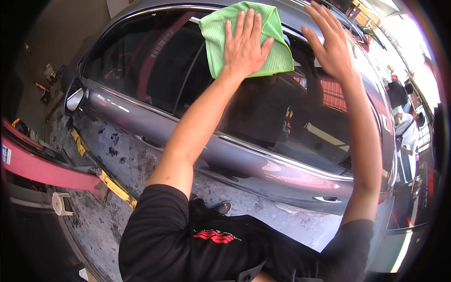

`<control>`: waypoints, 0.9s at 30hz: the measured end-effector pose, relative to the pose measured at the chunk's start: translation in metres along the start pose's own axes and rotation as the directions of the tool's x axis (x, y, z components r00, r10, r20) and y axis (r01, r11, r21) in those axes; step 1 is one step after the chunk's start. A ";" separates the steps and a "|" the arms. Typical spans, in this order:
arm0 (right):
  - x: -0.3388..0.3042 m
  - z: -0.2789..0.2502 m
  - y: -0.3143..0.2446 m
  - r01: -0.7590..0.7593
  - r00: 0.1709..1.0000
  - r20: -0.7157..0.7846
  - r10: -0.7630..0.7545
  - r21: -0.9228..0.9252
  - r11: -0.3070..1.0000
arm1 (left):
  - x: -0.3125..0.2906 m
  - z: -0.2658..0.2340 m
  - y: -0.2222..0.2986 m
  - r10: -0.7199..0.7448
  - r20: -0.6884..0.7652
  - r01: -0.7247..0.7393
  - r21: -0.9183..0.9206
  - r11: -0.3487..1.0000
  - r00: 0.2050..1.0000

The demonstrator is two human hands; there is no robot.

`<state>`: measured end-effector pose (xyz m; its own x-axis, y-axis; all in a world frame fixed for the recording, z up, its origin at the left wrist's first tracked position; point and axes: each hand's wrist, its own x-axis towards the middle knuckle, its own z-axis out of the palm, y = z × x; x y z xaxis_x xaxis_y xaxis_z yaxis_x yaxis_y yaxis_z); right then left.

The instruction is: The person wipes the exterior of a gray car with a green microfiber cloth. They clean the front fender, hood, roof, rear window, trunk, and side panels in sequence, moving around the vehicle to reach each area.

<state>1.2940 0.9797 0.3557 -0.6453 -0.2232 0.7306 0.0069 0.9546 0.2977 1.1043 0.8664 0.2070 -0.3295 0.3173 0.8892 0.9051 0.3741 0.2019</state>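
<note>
Head: left grip on green cloth.

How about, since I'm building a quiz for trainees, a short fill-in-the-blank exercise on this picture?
1. The person's ____ hand lies on the cloth.
2. The cloth's colour is ____.
3. The shirt is mainly ____, with a red emblem.
4. Left or right, the mirror shows nearer the picture's ____ edge.

Missing words: left; green; black; left.

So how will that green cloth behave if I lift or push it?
The green cloth will probably flop, since it looks creased with wavy edges. It seems thin, so likely light. Pushed, it may bunch beneath the left hand, which lies spread on it.
</note>
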 end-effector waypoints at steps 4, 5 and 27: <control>0.040 0.067 0.043 -0.141 0.975 0.166 0.151 -0.075 0.987 | -0.117 -0.015 -0.017 -0.074 0.041 0.075 -0.031 0.997 0.996; 0.047 0.082 0.047 -0.062 0.985 0.151 0.082 -0.130 0.990 | -0.158 -0.024 -0.025 -0.119 0.119 0.129 -0.074 0.989 0.986; 0.067 0.106 0.035 -0.186 0.935 0.283 0.212 -0.115 0.976 | -0.100 -0.050 -0.069 0.299 0.202 -0.271 -0.152 0.950 0.933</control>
<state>1.1702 1.0187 0.3498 -0.8185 0.0497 0.5724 0.2152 0.9503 0.2252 1.0881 0.7655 0.1245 -0.0915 0.5839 0.8067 0.9904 0.1375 0.0128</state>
